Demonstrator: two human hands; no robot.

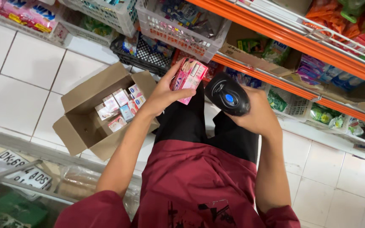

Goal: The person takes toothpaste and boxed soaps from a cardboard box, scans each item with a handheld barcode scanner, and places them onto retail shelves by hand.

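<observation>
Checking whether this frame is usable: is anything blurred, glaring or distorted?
Head view: even light, no harsh glare; the pink box in the left hand and the black scanner in the right hand are fairly sharp; the shelf rails slant from the camera's tilt.

Pink-and-white small box (189, 79), black scanner (227, 93) with blue button, brown cardboard carton (81, 122), orange shelf rails (300, 42), white floor tiles (26, 63), maroon shirt (195, 181).
</observation>
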